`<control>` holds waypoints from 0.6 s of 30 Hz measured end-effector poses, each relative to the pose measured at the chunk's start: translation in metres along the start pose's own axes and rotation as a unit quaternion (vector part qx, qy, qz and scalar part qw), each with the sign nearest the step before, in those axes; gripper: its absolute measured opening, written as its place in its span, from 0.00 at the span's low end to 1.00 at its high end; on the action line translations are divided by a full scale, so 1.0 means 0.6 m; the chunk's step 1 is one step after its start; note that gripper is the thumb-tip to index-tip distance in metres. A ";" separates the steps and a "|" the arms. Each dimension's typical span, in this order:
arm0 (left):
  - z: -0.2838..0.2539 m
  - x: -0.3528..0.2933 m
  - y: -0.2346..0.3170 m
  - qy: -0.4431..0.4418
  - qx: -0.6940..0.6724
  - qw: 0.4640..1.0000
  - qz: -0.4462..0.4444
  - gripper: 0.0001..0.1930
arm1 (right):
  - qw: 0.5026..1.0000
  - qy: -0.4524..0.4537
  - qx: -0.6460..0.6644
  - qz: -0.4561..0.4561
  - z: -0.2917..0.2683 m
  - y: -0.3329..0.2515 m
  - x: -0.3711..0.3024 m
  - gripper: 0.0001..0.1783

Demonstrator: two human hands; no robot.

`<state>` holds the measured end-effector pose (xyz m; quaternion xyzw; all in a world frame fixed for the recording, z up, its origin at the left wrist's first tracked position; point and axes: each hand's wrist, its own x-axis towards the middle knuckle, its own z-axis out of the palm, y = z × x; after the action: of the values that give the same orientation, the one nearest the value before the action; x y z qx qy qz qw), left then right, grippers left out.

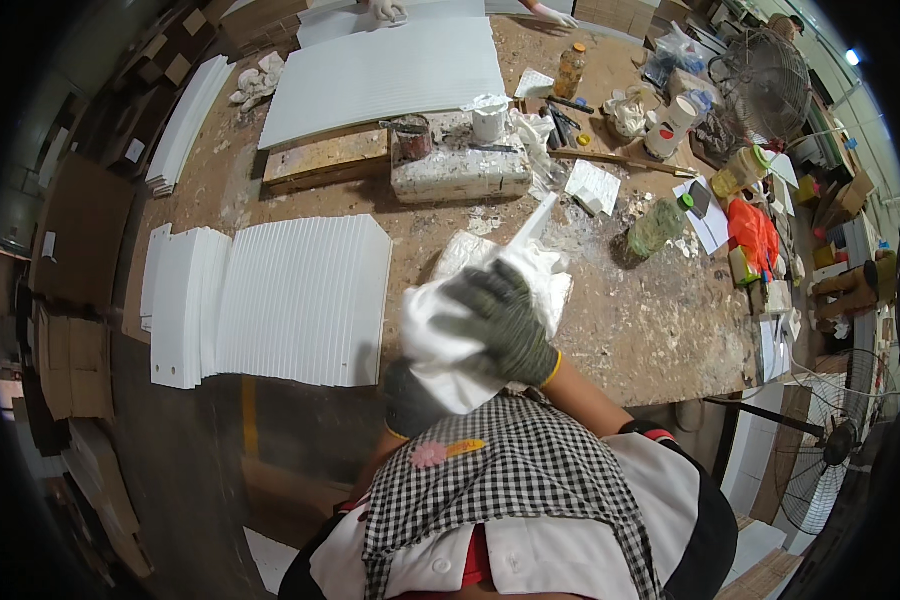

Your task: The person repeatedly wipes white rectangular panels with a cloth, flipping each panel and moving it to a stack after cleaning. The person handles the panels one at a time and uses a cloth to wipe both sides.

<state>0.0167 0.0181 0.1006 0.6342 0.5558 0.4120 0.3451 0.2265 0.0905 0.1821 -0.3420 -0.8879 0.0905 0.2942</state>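
Note:
My right hand, in a dark grey-green knitted glove, lies over a bunched white cloth at the table's front edge, its fingers curled onto the cloth and slightly blurred. Below and left of the cloth is my left hand, also in a dark glove; the cloth covers its fingers. From beyond my right hand a narrow white strip points up and away; what it belongs to is hidden. Crumpled white material lies on the table just past my right hand.
Left of my hands, white boards lie in an overlapping fanned row. Beyond are large white panels, a paint-smeared block bearing a white cup, and a wooden block. A green-stained jar stands right. Another person's gloved hand is at the far edge.

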 end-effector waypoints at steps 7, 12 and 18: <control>-0.006 0.019 0.084 0.044 0.099 0.954 -0.281 0.23 | 0.731 0.340 0.477 0.350 0.015 0.431 -0.081 0.17; -0.062 0.061 -0.030 0.200 -0.493 0.811 -0.243 0.20 | 0.834 0.280 0.158 0.448 -0.052 0.484 -0.198 0.17; -0.137 0.045 -0.076 0.249 -0.562 0.750 -0.242 0.25 | 0.497 0.203 0.649 0.539 -0.041 0.208 -0.218 0.17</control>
<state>-0.0760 0.0497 0.0986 0.0446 0.4251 0.6960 0.5770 0.3876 0.0968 0.0966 -0.4759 -0.1387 0.7102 0.4998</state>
